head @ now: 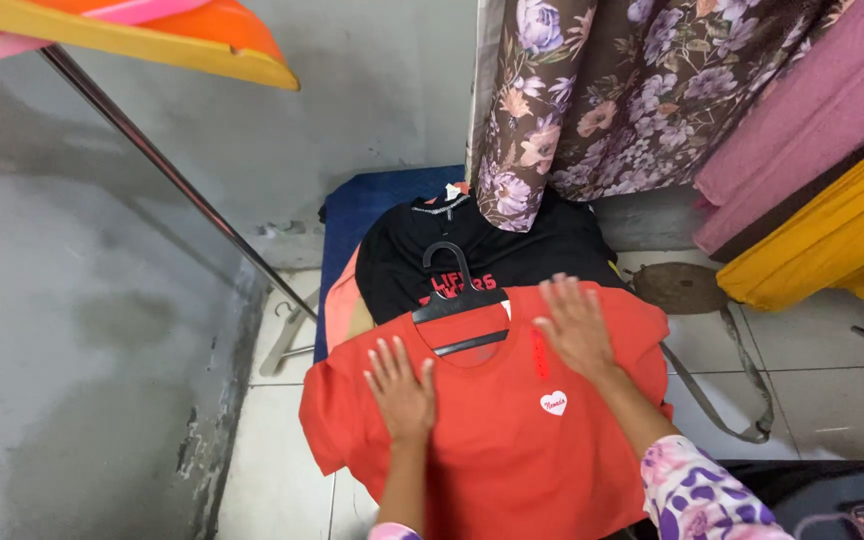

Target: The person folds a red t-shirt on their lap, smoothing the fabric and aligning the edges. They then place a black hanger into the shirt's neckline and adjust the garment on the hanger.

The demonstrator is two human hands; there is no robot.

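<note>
On the far left I see a slanted metal rail [172,175] running down past the grey wall. Next comes my left hand [401,388], fingers spread and flat on the red T-shirt [512,440], clamped on nothing, pressing the cloth near its left shoulder. The shirt lies face up on top of a pile on the floor, over a black T-shirt [512,250] and a blue mat [372,205]. A black hanger [457,300] sits in its neckline, hook pointing far, away from me. I judge the hanger is already in and the shirt spread out; smoothing is under way, and lifting it off the pile is left. The shirt's long axis runs near to far, collar at the far end, hem toward me. My right hand [577,325] is also open and flat, resting on the right shoulder beside the collar. Further right hang floral fabric [602,100], pink cloth [812,120] and yellow cloth [832,240].
</note>
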